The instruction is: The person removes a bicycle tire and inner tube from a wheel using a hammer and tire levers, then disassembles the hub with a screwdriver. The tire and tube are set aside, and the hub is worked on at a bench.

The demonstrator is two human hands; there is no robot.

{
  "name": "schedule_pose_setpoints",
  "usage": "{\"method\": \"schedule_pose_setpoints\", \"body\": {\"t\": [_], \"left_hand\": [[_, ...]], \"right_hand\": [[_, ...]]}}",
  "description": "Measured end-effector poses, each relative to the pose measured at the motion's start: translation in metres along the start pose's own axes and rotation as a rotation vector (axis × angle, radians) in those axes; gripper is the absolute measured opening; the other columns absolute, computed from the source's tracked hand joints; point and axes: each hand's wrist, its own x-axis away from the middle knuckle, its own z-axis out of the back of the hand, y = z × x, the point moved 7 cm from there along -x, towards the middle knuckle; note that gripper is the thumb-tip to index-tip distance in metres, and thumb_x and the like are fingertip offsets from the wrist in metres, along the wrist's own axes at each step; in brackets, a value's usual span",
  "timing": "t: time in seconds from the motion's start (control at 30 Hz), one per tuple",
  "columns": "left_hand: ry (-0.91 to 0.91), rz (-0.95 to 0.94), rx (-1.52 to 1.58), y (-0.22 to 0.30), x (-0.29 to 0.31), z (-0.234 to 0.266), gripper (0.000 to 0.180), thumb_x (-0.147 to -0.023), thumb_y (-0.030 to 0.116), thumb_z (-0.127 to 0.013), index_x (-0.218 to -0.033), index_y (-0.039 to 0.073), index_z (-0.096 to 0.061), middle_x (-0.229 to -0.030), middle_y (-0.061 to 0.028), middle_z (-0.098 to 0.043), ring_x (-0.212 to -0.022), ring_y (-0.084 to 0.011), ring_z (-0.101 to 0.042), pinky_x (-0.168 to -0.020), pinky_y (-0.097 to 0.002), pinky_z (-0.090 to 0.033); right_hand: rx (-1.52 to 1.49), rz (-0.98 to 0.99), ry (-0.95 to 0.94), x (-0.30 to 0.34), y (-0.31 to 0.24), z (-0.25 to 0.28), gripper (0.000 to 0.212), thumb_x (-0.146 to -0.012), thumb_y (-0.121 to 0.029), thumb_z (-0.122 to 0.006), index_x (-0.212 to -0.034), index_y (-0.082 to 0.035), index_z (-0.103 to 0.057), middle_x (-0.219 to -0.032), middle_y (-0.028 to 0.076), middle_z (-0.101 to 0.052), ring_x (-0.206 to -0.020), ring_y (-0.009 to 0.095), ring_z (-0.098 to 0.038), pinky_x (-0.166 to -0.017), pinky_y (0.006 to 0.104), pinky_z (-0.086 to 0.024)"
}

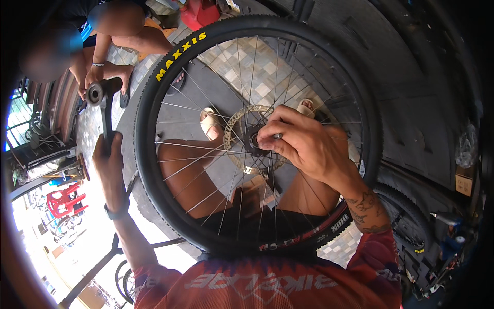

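A bicycle wheel with a black knobby tire lies across my lap. Its brake rotor and hub face up. At the hub, my right hand is closed in a pinch around a small metal rod. Only the rod's end shows; my fingers cover the rest and part of the hub. My left hand grips the handle of a hammer, held up to the left of the tire. The hammer's round face is tilted toward the upper left, apart from the wheel.
Another person's hands are close beyond the hammer at the upper left. A red container stands past the tire. Dark panels line the right side. A second wheel and tools are at the lower right. Red chairs stand farther left.
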Motion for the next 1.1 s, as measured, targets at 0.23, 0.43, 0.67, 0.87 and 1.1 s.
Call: {"method": "schedule_pose_setpoints", "body": {"t": [0.23, 0.43, 0.67, 0.87, 1.1], "left_hand": [[-0.219, -0.054, 0.147, 0.062, 0.049, 0.018, 0.028, -0.106, 0.028, -0.069, -0.117, 0.002, -0.068, -0.072, 0.0038, -0.057, -0.06, -0.0026, -0.048, -0.052, -0.024, -0.034], [-0.403, -0.296, 0.075, 0.115, 0.074, 0.015, 0.045, -0.107, 0.041, -0.071, -0.119, -0.002, -0.064, -0.072, 0.0041, -0.053, -0.055, -0.0018, -0.047, -0.048, -0.0214, -0.035], [-0.65, -0.458, -0.194, 0.175, 0.102, -0.014, 0.032, -0.101, 0.022, -0.079, -0.117, -0.003, -0.065, -0.088, -0.018, -0.079, -0.079, -0.029, -0.08, -0.071, -0.0364, -0.057], [-0.78, -0.47, -0.341, 0.205, 0.119, -0.034, 0.028, -0.106, 0.02, -0.07, -0.122, -0.002, -0.063, -0.082, -0.0206, -0.075, -0.073, -0.0398, -0.077, -0.068, -0.0436, -0.056], [-0.748, -0.575, -0.538, 0.221, 0.133, -0.041, 0.033, -0.11, 0.031, -0.065, -0.121, 0.0, -0.063, -0.076, -0.0183, -0.069, -0.058, -0.0382, -0.064, -0.06, -0.0462, -0.048]], "right_hand": [[-0.017, 0.061, -0.022, 0.003, 0.023, -0.018, 0.019, -0.099, -0.019, -0.078, -0.105, -0.002, -0.071, -0.097, 0.01, -0.063, -0.082, 0.031, -0.071, -0.072, 0.0445, -0.055], [0.051, 0.026, -0.023, 0.005, 0.041, -0.027, 0.024, -0.096, -0.023, -0.082, -0.105, -0.003, -0.072, -0.096, 0.011, -0.065, -0.081, 0.033, -0.069, -0.071, 0.045, -0.054], [0.002, 0.072, 0.048, 0.01, 0.055, -0.025, 0.022, -0.091, -0.016, -0.087, -0.104, -0.002, -0.076, -0.091, 0.008, -0.066, -0.069, 0.021, -0.066, -0.065, 0.0374, -0.053], [-0.014, 0.026, 0.033, 0.014, 0.064, -0.025, 0.033, -0.089, -0.026, -0.088, -0.109, -0.005, -0.072, -0.099, 0.01, -0.067, -0.087, 0.031, -0.071, -0.078, 0.0424, -0.057], [0.039, -0.04, -0.026, 0.013, 0.086, 0.0, 0.05, -0.081, -0.027, -0.093, -0.121, -0.009, -0.07, -0.115, 0.009, -0.064, -0.109, 0.03, -0.069, -0.095, 0.0438, -0.056]]}}
